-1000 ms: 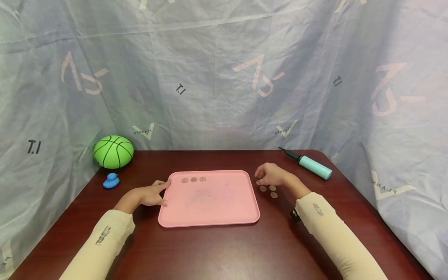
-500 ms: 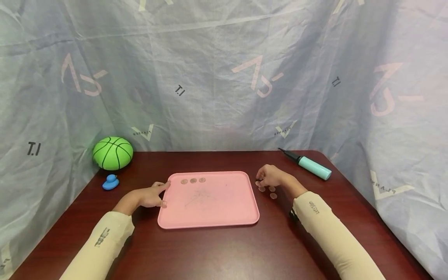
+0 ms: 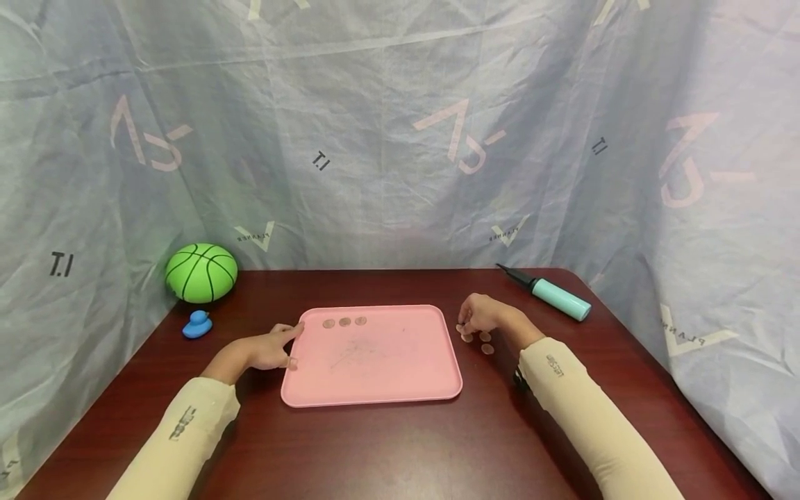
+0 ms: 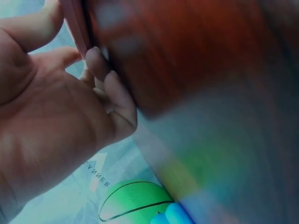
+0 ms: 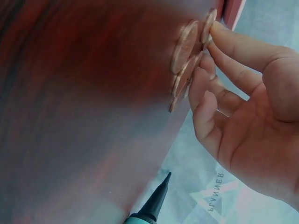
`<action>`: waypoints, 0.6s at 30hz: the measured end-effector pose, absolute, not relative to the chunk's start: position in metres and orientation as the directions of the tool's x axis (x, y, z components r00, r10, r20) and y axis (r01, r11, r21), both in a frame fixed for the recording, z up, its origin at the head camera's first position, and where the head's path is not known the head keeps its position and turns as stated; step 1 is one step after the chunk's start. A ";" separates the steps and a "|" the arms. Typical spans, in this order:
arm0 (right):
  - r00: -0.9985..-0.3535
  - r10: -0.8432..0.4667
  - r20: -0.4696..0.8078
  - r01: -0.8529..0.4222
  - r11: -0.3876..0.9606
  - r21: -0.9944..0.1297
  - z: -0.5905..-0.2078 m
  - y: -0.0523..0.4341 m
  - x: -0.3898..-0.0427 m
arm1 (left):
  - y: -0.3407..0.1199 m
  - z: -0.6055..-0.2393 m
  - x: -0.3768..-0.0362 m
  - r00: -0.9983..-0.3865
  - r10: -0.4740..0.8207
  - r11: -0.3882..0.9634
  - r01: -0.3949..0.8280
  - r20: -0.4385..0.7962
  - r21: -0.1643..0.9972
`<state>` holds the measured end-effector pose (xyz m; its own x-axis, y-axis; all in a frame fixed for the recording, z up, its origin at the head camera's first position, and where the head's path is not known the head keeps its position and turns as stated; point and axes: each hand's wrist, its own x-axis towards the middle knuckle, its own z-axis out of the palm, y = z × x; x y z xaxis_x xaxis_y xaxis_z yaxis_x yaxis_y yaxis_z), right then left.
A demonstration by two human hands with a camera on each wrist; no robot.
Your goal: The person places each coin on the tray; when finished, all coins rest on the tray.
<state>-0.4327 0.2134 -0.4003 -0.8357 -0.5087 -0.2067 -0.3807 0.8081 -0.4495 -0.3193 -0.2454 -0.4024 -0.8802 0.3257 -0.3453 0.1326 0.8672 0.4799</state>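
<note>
A pink tray (image 3: 375, 375) lies flat on the dark red table. Along its far left part sit three round coins (image 3: 345, 321) in a row. My left hand (image 3: 270, 348) rests at the tray's left rim, thumb and index finger spread apart on it; the other fingers bend loosely outside the rim in the left wrist view. Beyond the tray's right edge, my right hand (image 3: 484, 314) pinches a coin (image 5: 209, 25) between thumb and fingertip, low over the table. Three more coins (image 3: 487, 349) lie on the table just below that hand.
At the far left are a green ball (image 3: 201, 273) with basketball lines and a blue toy duck (image 3: 197, 324). A turquoise and black hand pump (image 3: 561, 298) lies at the back right. Behind the table hangs a grey printed cloth (image 3: 387, 208).
My right hand has lowered slightly, its fingertips now on a coin left of the others. The left hand stays at the tray's rim, and the row of coins is unchanged.
</note>
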 end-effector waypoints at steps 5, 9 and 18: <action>-0.815 -0.527 -0.239 -0.363 0.787 -0.498 -0.400 0.213 -0.432 | -0.247 -0.403 -0.319 -0.881 0.325 0.865 0.130 -0.343 0.484; -0.803 -0.542 -0.248 -0.341 0.759 -0.554 -0.402 0.214 -0.431 | -0.246 -0.402 -0.317 -0.879 0.327 0.864 0.129 -0.347 0.486; -0.794 -0.554 -0.250 -0.331 0.740 -0.586 -0.402 0.217 -0.432 | -0.247 -0.403 -0.318 -0.881 0.332 0.861 0.136 -0.338 0.490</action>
<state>-0.4323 0.2166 -0.4019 -0.7945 -0.5536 -0.2495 -0.3314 0.7396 -0.5857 -0.3183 -0.2471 -0.4027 -0.8809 0.3315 -0.3378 0.1362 0.8611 0.4899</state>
